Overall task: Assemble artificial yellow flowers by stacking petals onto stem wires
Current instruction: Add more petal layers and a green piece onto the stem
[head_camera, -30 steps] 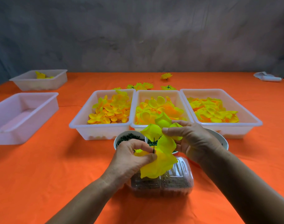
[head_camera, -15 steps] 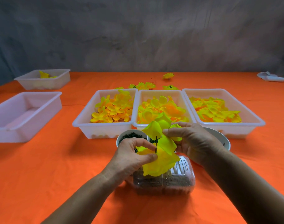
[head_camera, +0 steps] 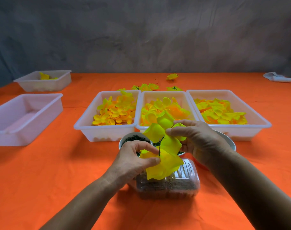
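Note:
My left hand [head_camera: 134, 159] pinches a large yellow petal layer [head_camera: 166, 165] threaded on a thin dark stem wire [head_camera: 159, 147] that sticks up through it. My right hand [head_camera: 197, 140] pinches another yellow petal layer [head_camera: 159, 131] at the wire's upper end, just above the first. Both hands meet over a clear plastic box [head_camera: 179, 183] of dark small parts. Three white trays hold loose petals: small orange-yellow ones at the left [head_camera: 113, 112], cupped ones in the middle [head_camera: 163, 107], larger ones at the right [head_camera: 221, 112].
A white bowl [head_camera: 133, 140] of dark green bits sits behind my left hand, another bowl [head_camera: 229, 140] behind my right. Finished flowers [head_camera: 146, 87] lie past the trays. An empty tray [head_camera: 25, 113] and a far tray [head_camera: 45, 80] stand at the left on the orange tablecloth.
The hands and the petals on the wire have stayed nearly in place; the upper petal layer has slid slightly lower along the wire toward the bottom layer.

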### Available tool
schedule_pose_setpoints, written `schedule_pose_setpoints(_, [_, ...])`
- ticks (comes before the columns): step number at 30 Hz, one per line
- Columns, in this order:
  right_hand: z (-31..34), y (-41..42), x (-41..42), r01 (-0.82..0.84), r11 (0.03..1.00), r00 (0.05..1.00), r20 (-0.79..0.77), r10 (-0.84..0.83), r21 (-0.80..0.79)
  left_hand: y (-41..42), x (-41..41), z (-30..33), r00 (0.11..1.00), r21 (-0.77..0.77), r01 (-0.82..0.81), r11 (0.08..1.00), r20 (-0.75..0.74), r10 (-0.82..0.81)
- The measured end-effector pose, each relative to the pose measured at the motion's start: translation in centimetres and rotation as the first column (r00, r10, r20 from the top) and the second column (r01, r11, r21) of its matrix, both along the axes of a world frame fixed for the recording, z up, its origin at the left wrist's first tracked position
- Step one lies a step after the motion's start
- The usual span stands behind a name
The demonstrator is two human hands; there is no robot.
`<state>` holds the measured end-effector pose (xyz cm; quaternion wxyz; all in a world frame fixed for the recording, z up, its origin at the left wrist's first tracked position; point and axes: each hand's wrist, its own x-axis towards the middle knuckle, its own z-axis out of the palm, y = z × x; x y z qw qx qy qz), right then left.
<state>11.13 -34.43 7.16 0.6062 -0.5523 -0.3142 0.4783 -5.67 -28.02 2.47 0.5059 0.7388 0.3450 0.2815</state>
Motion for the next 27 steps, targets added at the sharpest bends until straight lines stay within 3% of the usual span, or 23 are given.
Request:
schedule_pose_setpoints(9, [-0.5, 0.0, -0.6, -0.012, 0.999, 1.0, -0.018, 0.011, -0.03, -0.2, 0.4, 0.4, 1.0, -0.024, 0.007, 1.0, 0.018, -0.006])
schedule_pose_setpoints(17, [-1.1, -0.6, -0.4, -0.071, 0.995, 0.997, 0.019, 0.072, -0.069, -0.1, 0.1, 0.5, 0.998, 0.002, -0.013, 1.0, -0.058, 0.013])
schedule_pose_setpoints(27, [-0.1, -0.6, -0.8, 0.007, 1.0, 0.999, -0.041, -0.007, -0.005, -0.5, 0.1, 1.0, 1.0, -0.085, -0.029, 0.996, -0.011, 0.028])
